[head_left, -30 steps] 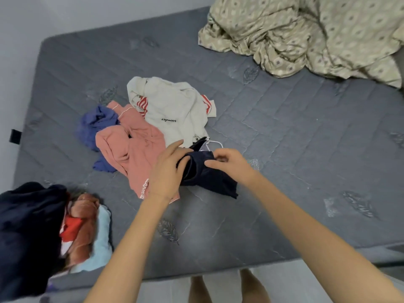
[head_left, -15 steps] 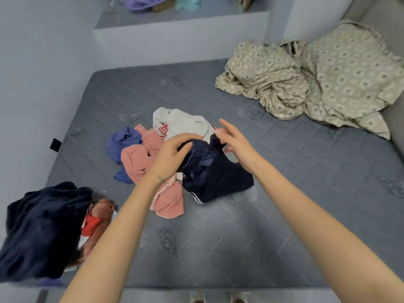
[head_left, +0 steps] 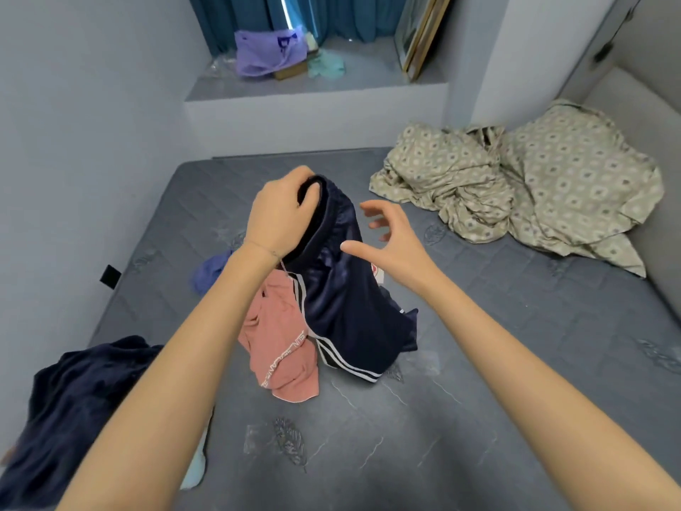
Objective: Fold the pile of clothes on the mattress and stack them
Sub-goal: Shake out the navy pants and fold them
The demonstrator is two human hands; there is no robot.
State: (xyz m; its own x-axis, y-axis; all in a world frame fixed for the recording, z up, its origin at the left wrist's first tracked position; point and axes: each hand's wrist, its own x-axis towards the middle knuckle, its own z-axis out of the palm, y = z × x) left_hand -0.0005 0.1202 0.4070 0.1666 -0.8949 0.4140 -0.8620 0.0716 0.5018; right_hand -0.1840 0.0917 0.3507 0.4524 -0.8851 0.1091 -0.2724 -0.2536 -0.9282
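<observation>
Hanging by the elastic waistband, the navy shorts are dangling over the middle of the mattress. Their striped leg hems are trailing onto its surface and against the pink garment just beside them. The left hand is gripping the bunched waistband from above, with the fingers curled round the gathered edge. The right hand is hovering just beside the upper part of the shorts, fingers spread wide and holding nothing. Whether its thumb is touching the fabric cannot be determined.

The fabric is showing a sheen and is draping in loose vertical folds. This is suggesting a thin, light, slippery material with no stiffness of its own. Such cloth is likely to be sliding off itself when folded, so each fold is probably needing to be pressed flat on the mattress. The waistband is offering the firmest hold. The recommended grip is one hand at each end of the waistband, so that both legs are hanging square before the shorts are laid down.

A blue-violet garment is lying behind the pink one, toward the left edge of the mattress. A dark navy garment is resting over a pale blue item at the near left corner, and this is judged to be the stack. Patterned bedding is lying crumpled at the far right corner.
</observation>
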